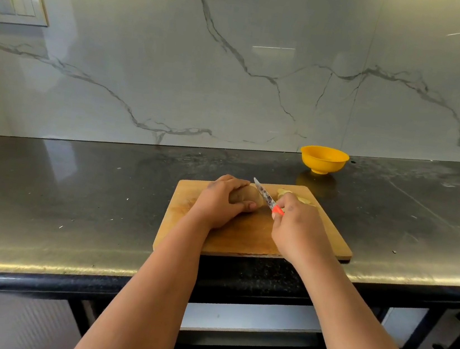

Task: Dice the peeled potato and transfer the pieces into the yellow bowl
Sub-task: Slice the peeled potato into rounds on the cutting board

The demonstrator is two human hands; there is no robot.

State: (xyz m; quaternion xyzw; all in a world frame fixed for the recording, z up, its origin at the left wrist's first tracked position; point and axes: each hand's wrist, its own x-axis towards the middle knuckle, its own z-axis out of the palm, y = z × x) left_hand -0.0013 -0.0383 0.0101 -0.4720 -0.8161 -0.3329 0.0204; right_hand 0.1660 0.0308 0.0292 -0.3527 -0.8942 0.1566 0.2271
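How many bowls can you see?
1. The yellow bowl sits on the dark counter by the wall, behind the cutting board and to its right.

Potato (246,195) is sitting on board (255,236) mid-counter (73,197); cut pcs (293,196), prob. potato, lying just right of it; bowl (324,159) standing behind board, by wall.
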